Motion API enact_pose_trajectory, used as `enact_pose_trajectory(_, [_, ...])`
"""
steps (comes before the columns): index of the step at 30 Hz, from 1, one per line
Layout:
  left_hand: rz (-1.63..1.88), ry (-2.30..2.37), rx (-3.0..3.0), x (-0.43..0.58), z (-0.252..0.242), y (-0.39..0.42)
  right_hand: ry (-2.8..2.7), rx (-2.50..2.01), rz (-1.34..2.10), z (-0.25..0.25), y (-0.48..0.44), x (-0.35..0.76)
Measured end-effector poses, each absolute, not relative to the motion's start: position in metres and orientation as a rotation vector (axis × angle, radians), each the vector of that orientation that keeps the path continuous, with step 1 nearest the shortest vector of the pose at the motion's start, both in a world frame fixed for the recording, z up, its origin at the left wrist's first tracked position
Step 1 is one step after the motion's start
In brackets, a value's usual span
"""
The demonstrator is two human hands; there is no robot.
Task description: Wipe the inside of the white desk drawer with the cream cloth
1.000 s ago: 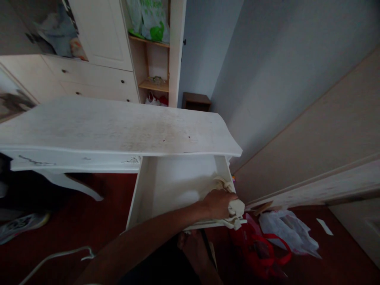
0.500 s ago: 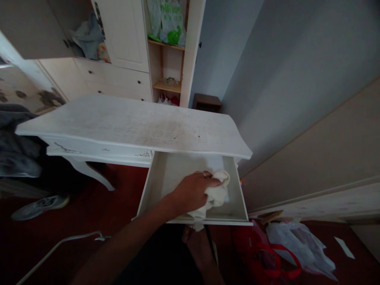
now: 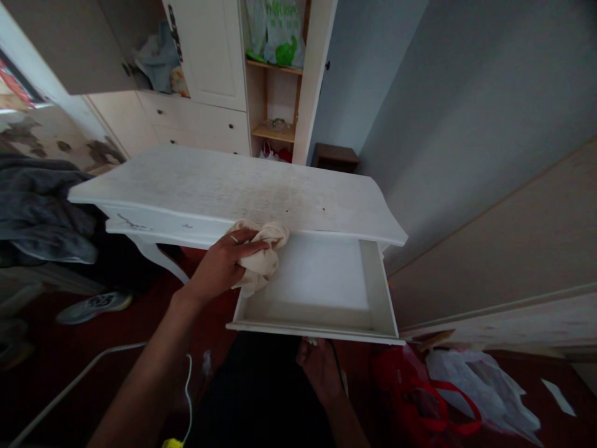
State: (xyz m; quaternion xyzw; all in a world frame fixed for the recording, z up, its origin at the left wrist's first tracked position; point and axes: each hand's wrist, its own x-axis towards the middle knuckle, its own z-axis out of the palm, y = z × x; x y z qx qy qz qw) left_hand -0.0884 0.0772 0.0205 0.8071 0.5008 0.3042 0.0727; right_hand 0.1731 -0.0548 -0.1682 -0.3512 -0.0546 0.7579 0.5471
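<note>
My left hand (image 3: 221, 264) is shut on a crumpled cream cloth (image 3: 262, 260) and presses it against the left inner side of an open white drawer (image 3: 383, 292), just under the front edge of the white table top (image 3: 242, 190). The drawer's floor is bare. My right hand (image 3: 319, 367) sits low in shadow beneath the drawer's front edge, with nothing visible in it; its fingers are too dark to read.
A red-handled bag (image 3: 420, 398) and a white plastic bag (image 3: 482, 386) lie on the red floor at right. A shoe (image 3: 93, 306) and dark clothes (image 3: 41, 211) are at left. A cream wardrobe (image 3: 209, 56) stands behind, with a small brown stool (image 3: 336, 157) beside it.
My left hand has carried the cloth from the drawer's right front corner across the inside to its left rear side. The view has shifted right.
</note>
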Motion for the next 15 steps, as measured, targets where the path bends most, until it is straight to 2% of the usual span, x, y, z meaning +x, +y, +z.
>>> enact_pose_trajectory(4, [0.777, 1.416, 2.629, -0.091, 0.003, 0.090, -0.167, -0.812, 1.794, -0.165, -0.056, 0.172])
enact_pose_trajectory(15, [0.864, 1.531, 2.594, -0.086, -0.005, 0.091, -0.149, -0.812, 1.785, -0.167, -0.057, 0.172])
